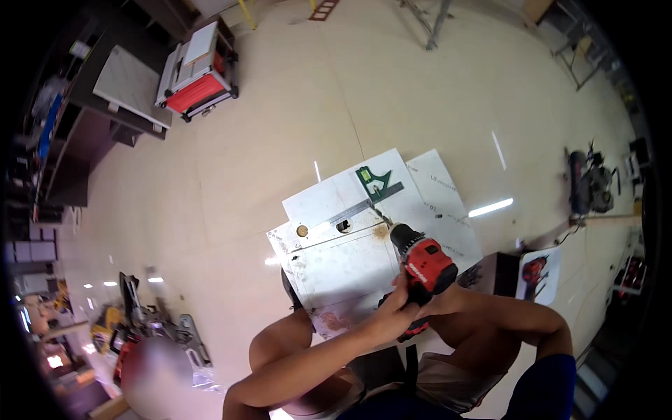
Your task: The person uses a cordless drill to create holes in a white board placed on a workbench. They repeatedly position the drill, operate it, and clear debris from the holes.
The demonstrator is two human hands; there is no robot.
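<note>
My left hand (397, 312) is closed round the grip of a red and black cordless drill (432, 269). My right hand (439, 302) meets the same grip from the other side, its fingers mostly hidden behind the drill. A long drill bit (379, 213) points away from me, over the white boards (343, 262) in front of my knees. Its tip is close to the steel rule of a green combination square (374, 183), which lies across the far board. Two holes, one round (302, 231) and one dark (344, 226), show beside a patch of sawdust (380, 232).
At the far left stands a red and grey table saw (198, 77) on a wheeled frame. A printed box (537, 274) sits to my right, with a compressor-like machine (591, 182) farther off. Tools (150, 318) and a blurred round shape (157, 379) are at the lower left.
</note>
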